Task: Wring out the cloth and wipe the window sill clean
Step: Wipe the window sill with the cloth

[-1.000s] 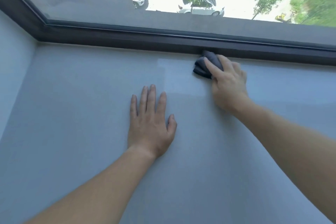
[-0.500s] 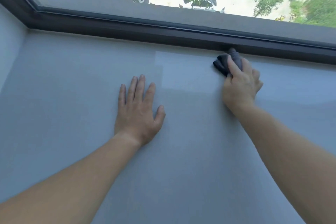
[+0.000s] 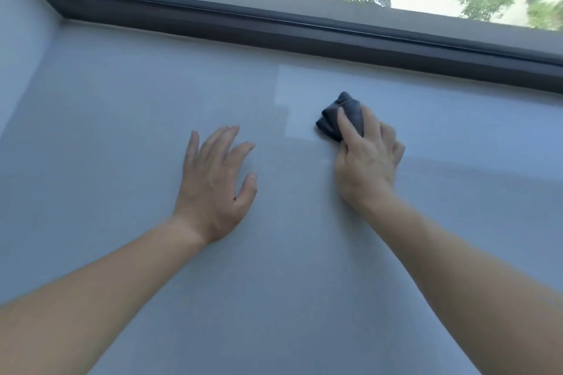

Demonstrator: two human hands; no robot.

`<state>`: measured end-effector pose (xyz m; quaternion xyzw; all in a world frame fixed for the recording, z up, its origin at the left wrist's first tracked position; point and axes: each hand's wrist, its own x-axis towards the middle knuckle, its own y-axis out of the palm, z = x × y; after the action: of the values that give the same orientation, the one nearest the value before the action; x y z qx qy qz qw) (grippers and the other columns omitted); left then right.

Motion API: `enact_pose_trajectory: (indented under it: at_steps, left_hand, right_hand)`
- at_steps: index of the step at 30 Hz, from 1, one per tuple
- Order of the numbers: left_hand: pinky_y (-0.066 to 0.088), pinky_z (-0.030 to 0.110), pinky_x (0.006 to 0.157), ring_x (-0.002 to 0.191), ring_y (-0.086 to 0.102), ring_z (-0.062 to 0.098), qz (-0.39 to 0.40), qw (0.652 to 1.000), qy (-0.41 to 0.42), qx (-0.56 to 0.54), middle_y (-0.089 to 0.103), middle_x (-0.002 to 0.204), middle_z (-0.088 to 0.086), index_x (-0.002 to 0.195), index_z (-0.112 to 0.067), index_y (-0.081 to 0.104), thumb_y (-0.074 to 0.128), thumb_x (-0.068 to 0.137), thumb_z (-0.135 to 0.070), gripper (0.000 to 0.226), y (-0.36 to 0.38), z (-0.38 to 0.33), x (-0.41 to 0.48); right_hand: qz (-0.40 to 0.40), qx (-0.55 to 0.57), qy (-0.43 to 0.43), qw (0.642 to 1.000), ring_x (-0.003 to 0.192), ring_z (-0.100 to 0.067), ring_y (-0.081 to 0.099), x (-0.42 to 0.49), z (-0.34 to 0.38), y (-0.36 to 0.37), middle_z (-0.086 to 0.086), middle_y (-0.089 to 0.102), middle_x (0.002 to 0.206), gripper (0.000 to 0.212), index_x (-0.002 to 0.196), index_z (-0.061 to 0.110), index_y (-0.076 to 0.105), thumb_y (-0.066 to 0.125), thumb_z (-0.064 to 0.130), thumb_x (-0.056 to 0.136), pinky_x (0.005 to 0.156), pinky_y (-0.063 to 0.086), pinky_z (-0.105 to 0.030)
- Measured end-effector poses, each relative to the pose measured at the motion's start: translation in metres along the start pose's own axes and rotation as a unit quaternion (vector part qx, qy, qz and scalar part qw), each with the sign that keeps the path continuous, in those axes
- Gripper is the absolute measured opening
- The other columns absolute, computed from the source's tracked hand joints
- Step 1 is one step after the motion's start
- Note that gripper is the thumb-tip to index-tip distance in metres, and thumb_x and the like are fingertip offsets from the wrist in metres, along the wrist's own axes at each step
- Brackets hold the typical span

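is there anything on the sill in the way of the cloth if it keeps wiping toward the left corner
Nothing visible lies loose on the window sill. The only thing on that side is the left hand, resting on the sill left of the cloth held by the right hand.

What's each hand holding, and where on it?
Right hand grips the bunched dark cloth by its near end, pressed to the sill. Left hand holds nothing.

Left hand [image 3: 214,184] palm down on the sill [image 3: 122,137], fingers spread and slightly lifted, forearm stretched behind. Right hand [image 3: 368,158] further along the sill, curled over the cloth [image 3: 341,117], index finger extended across it, knuckles raised.
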<state>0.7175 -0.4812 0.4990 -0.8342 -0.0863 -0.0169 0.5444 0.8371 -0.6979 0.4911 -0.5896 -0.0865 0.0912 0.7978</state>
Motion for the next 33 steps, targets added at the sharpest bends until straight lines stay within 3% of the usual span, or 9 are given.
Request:
enact_pose_trajectory:
  at_steps: [3,5,10,12,15,17,23,30,33]
  left_hand:
    - [0.003,0.053,0.121,0.148,0.023,0.025,0.044,0.999,-0.014,0.007,0.034,0.156,0.012,0.136,-0.014,0.053,0.038,0.092,-0.041,0.054,0.015,-0.035,-0.035]
    - [0.000,0.051,0.121,0.151,0.012,0.020,0.064,0.997,-0.032,0.024,0.024,0.162,0.008,0.144,-0.018,0.046,0.033,0.092,-0.044,0.059,0.026,-0.043,-0.048]
    - [0.009,0.056,0.120,0.152,0.012,0.021,0.067,0.994,-0.045,0.074,0.022,0.163,0.007,0.144,-0.018,0.044,0.035,0.089,-0.045,0.062,0.035,-0.046,-0.051]
    - [0.010,0.057,0.120,0.151,0.014,0.022,0.065,0.994,-0.043,0.078,0.024,0.162,0.008,0.143,-0.017,0.045,0.037,0.088,-0.044,0.062,0.035,-0.048,-0.051]
    - [0.010,0.056,0.120,0.151,0.016,0.023,0.059,0.994,-0.039,0.082,0.025,0.162,0.009,0.143,-0.016,0.046,0.037,0.088,-0.043,0.062,0.036,-0.048,-0.051]
    - [0.010,0.056,0.120,0.151,0.016,0.023,0.055,0.994,-0.040,0.080,0.024,0.162,0.008,0.143,-0.016,0.045,0.037,0.088,-0.043,0.062,0.035,-0.047,-0.052]
    - [0.005,0.054,0.121,0.151,0.014,0.021,0.051,0.995,-0.043,0.069,0.023,0.162,0.008,0.143,-0.017,0.045,0.036,0.088,-0.044,0.063,0.036,-0.047,-0.052]
    - [0.001,0.051,0.122,0.151,0.012,0.019,0.039,0.998,-0.047,0.029,0.023,0.162,0.006,0.144,-0.019,0.045,0.031,0.090,-0.041,0.060,0.034,-0.047,-0.053]
    - [-0.004,0.048,0.122,0.152,0.008,0.017,0.049,0.997,-0.051,0.018,0.020,0.163,0.005,0.146,-0.020,0.042,0.024,0.092,-0.044,0.062,0.032,-0.047,-0.053]
  right_hand:
    - [0.049,-0.003,-0.139,0.989,0.120,-0.026,0.032,-0.056,0.011,0.006,0.003,0.032,0.154,0.068,0.140,0.036,0.045,0.051,0.012,0.077,0.092,0.020,-0.037]
    - [0.065,-0.020,-0.184,0.981,0.121,-0.026,0.033,-0.050,-0.004,-0.002,0.004,0.030,0.154,0.072,0.141,0.038,0.043,0.051,0.011,0.075,0.093,0.021,-0.038]
    - [0.010,-0.007,0.027,1.000,0.126,-0.031,0.030,-0.003,-0.033,-0.016,0.005,0.023,0.156,0.073,0.144,0.043,0.035,0.045,0.006,0.082,0.096,0.021,-0.039]
    - [0.016,-0.003,0.003,1.000,0.123,-0.031,0.030,-0.026,-0.019,-0.012,0.004,0.022,0.157,0.077,0.145,0.041,0.035,0.045,0.007,0.076,0.097,0.021,-0.040]
    - [0.054,-0.013,-0.140,0.989,0.117,-0.028,0.034,-0.079,-0.011,-0.005,0.001,0.031,0.155,0.075,0.142,0.037,0.044,0.047,0.011,0.072,0.093,0.022,-0.039]
    - [0.075,-0.018,-0.186,0.979,0.118,-0.026,0.035,-0.079,-0.022,-0.008,0.003,0.031,0.155,0.074,0.142,0.038,0.044,0.050,0.011,0.073,0.094,0.022,-0.039]
    - [0.012,-0.016,0.011,1.000,0.124,-0.031,0.031,-0.038,-0.036,-0.016,0.004,0.023,0.157,0.076,0.146,0.040,0.035,0.046,0.005,0.078,0.097,0.021,-0.040]
    - [0.063,-0.020,-0.169,0.983,0.117,-0.028,0.039,-0.127,-0.026,-0.008,0.001,0.037,0.152,0.070,0.138,0.037,0.051,0.050,0.011,0.073,0.092,0.025,-0.039]
    - [0.033,-0.034,-0.045,0.998,0.122,-0.030,0.035,-0.089,-0.043,-0.017,0.004,0.031,0.155,0.070,0.142,0.041,0.044,0.050,0.011,0.079,0.095,0.024,-0.041]
